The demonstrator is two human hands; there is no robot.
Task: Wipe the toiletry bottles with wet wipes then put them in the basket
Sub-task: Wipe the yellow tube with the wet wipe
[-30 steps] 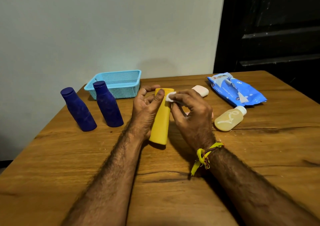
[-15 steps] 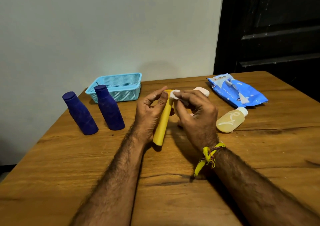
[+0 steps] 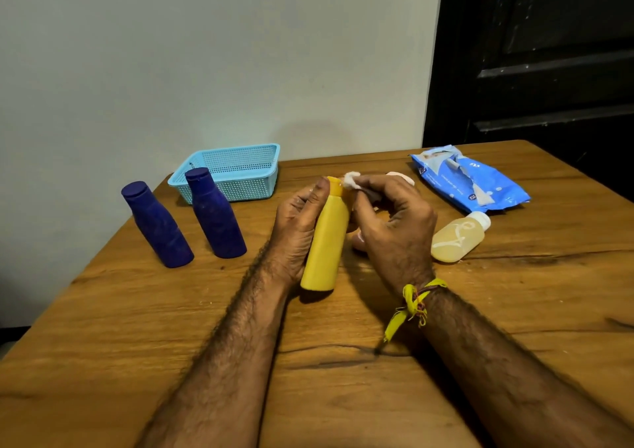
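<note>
I see my left hand [image 3: 296, 228] wrapped around the yellow bottle [image 3: 326, 238], standing it on the wooden surface [image 3: 343, 396]. My right hand [image 3: 391, 221] pinches a white wipe [image 3: 352, 180] against its cap. The basket [image 3: 230, 173] at the back looks empty. Two blue bottles [image 3: 156, 224] and a pale bottle [image 3: 458, 236] wait outside it, so I judge the task barely begun.

Home room, likely domestic: worn brown wooden table [image 3: 343, 396] under fingers, plain pale painted wall [image 3: 206, 53] beyond fingertips, dark panelled wooden door [image 3: 535, 63] far right of fingers.
</note>
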